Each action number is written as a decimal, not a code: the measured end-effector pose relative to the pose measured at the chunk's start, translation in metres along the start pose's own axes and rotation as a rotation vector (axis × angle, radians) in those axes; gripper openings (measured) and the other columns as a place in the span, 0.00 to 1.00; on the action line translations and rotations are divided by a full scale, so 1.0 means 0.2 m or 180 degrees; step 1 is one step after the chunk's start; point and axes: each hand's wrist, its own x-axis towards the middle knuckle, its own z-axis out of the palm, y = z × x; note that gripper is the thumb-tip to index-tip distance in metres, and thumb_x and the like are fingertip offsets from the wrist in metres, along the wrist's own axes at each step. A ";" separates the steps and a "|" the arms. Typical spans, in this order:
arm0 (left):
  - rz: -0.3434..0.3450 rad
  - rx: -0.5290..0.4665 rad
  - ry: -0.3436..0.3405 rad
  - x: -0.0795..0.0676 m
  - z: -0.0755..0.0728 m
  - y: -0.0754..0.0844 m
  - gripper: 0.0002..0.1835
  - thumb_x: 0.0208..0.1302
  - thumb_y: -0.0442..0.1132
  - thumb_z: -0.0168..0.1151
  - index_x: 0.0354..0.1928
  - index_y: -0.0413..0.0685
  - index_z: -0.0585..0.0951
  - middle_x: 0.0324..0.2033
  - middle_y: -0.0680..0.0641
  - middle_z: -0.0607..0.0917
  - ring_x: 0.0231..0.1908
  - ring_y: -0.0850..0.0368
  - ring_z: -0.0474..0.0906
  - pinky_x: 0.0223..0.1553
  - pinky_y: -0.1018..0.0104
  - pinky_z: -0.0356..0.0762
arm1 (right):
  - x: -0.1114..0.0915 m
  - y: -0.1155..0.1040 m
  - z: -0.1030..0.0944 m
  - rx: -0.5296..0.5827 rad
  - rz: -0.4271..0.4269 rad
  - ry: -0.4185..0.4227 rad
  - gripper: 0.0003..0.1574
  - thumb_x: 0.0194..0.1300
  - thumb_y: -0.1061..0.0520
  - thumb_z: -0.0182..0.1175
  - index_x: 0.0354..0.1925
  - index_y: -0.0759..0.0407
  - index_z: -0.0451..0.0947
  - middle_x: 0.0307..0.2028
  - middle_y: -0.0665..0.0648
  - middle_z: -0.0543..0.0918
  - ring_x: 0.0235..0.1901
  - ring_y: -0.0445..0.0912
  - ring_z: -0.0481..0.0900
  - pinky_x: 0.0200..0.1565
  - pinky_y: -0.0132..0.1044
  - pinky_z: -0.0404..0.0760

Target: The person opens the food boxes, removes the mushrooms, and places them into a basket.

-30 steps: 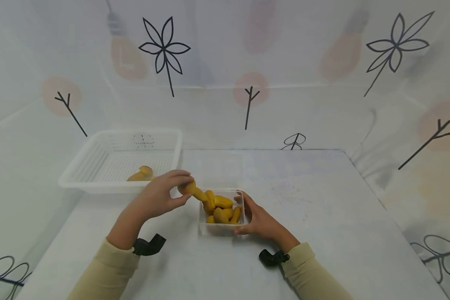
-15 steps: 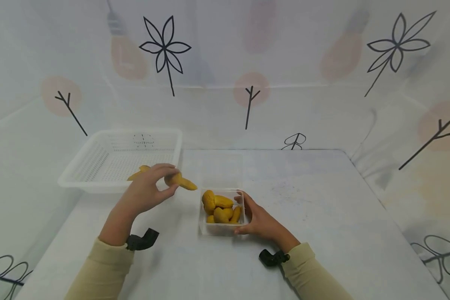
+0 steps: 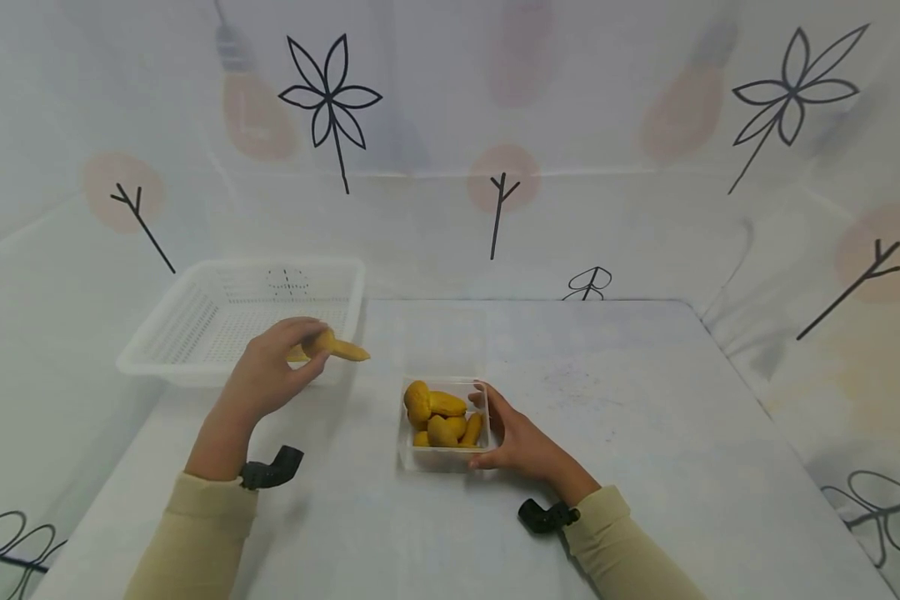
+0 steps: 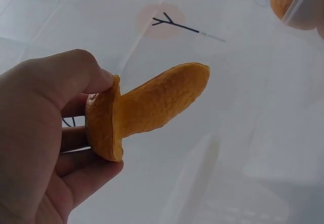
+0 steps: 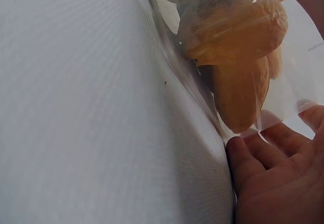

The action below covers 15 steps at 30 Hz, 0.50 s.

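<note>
My left hand (image 3: 266,367) pinches a yellow mushroom (image 4: 157,100) by its cap, thumb on one side and fingers on the other, the stem pointing away from the palm. In the head view this hand overlaps the front right part of a white perforated basket (image 3: 161,362). A clear plastic box (image 3: 438,460) stands near the table's middle with several yellow mushrooms (image 3: 444,404) in it. My right hand (image 3: 521,446) grips the box's right side, thumb at the front corner and fingers round the back. The right wrist view shows one mushroom (image 5: 240,77) through the clear wall.
The clear lid (image 3: 442,342) lies folded back behind the box on the white table (image 3: 645,417). Another yellow piece (image 3: 297,354) in the basket is mostly hidden by the left hand. A patterned white cloth (image 3: 435,225) rises behind the table.
My left hand has drawn the mushroom out from over the box and carried it left and back to the basket's front edge. The right hand and the box have stayed put.
</note>
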 end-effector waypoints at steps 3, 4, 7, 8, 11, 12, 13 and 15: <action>-0.0095 -0.0011 0.0035 0.00 -0.01 -0.02 0.18 0.60 0.35 0.65 0.53 0.44 0.79 0.50 0.44 0.82 0.42 0.52 0.79 0.48 0.50 0.79 | 0.00 0.00 0.00 -0.0006 0.0006 -0.0001 0.73 0.46 0.46 0.77 0.76 0.39 0.38 0.71 0.53 0.62 0.73 0.51 0.58 0.70 0.52 0.60; -0.0128 -0.0011 0.0043 -0.01 -0.01 -0.03 0.18 0.60 0.35 0.65 0.54 0.43 0.79 0.50 0.44 0.82 0.42 0.51 0.79 0.49 0.49 0.79 | 0.00 0.00 0.00 -0.0012 0.0010 0.0000 0.73 0.46 0.46 0.77 0.76 0.40 0.38 0.71 0.53 0.62 0.73 0.51 0.58 0.70 0.52 0.60; -0.0250 0.0018 0.0062 -0.01 -0.02 -0.05 0.18 0.62 0.35 0.63 0.55 0.43 0.79 0.50 0.43 0.83 0.45 0.49 0.80 0.52 0.47 0.78 | 0.00 0.00 0.00 -0.0015 0.0002 0.0005 0.73 0.46 0.46 0.77 0.76 0.41 0.38 0.71 0.53 0.62 0.73 0.51 0.58 0.70 0.52 0.60; -0.0289 0.0025 0.0070 -0.02 -0.02 -0.06 0.18 0.62 0.35 0.62 0.55 0.43 0.78 0.49 0.42 0.83 0.45 0.48 0.80 0.52 0.46 0.77 | 0.00 0.00 0.00 -0.0015 -0.0001 0.0003 0.73 0.46 0.46 0.77 0.76 0.41 0.38 0.71 0.53 0.62 0.73 0.51 0.59 0.70 0.52 0.60; -0.0464 0.0070 0.0095 -0.02 -0.02 -0.09 0.18 0.64 0.38 0.60 0.55 0.43 0.78 0.50 0.42 0.83 0.48 0.45 0.79 0.55 0.44 0.76 | 0.00 -0.01 0.00 -0.0001 -0.0010 0.0002 0.73 0.46 0.46 0.77 0.76 0.40 0.38 0.71 0.54 0.62 0.73 0.51 0.59 0.70 0.52 0.61; -0.0529 0.0076 0.0093 -0.03 -0.02 -0.10 0.18 0.65 0.39 0.59 0.56 0.43 0.78 0.51 0.41 0.82 0.50 0.45 0.79 0.56 0.43 0.75 | 0.00 -0.01 0.00 0.0002 -0.0008 0.0002 0.73 0.46 0.46 0.77 0.76 0.40 0.38 0.71 0.54 0.62 0.73 0.51 0.59 0.70 0.52 0.61; -0.0595 0.0084 0.0093 -0.03 -0.02 -0.10 0.18 0.66 0.39 0.59 0.56 0.43 0.78 0.51 0.41 0.82 0.51 0.44 0.78 0.57 0.42 0.74 | 0.00 -0.01 0.00 0.0007 -0.0022 0.0001 0.73 0.46 0.46 0.77 0.76 0.40 0.38 0.71 0.54 0.62 0.73 0.52 0.59 0.70 0.52 0.61; -0.0719 0.0091 0.0076 -0.03 -0.02 -0.12 0.19 0.66 0.41 0.58 0.58 0.43 0.77 0.53 0.40 0.81 0.53 0.42 0.77 0.59 0.40 0.72 | 0.00 -0.01 0.00 0.0017 -0.0028 0.0001 0.73 0.46 0.45 0.77 0.76 0.40 0.38 0.71 0.54 0.62 0.73 0.52 0.58 0.70 0.52 0.61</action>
